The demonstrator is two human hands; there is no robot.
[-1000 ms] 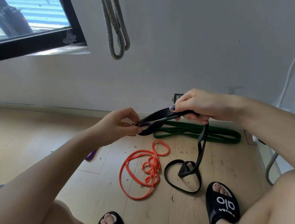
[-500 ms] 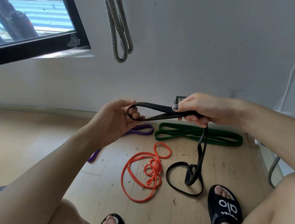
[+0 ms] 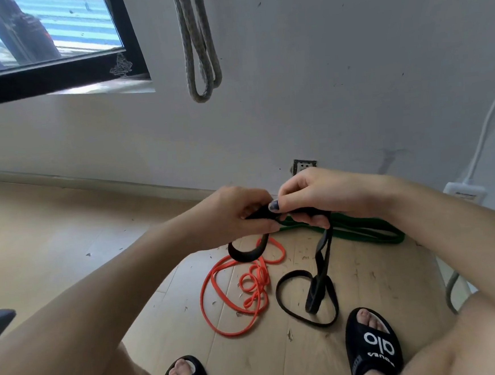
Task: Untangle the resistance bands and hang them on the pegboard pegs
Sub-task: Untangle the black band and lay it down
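Note:
Both hands hold one black resistance band above the wooden floor. My left hand grips one end, and a short loop of it hangs below that fist. My right hand pinches the band right beside the left, and the rest drops to a twisted loop on the floor. A tangled orange band lies on the floor under my hands. A green band lies flat by the wall behind my right hand. The purple band is hidden. No pegboard is in view.
A grey rope loop hangs on the wall above. A window is at upper left, a wall socket behind my hands, a white power strip and cable at right. My feet in black slides rest near the bands.
My hands have come together, so the stretched black band between them is now bunched, with a loop hanging below my left hand. The purple band is now hidden behind my left arm.

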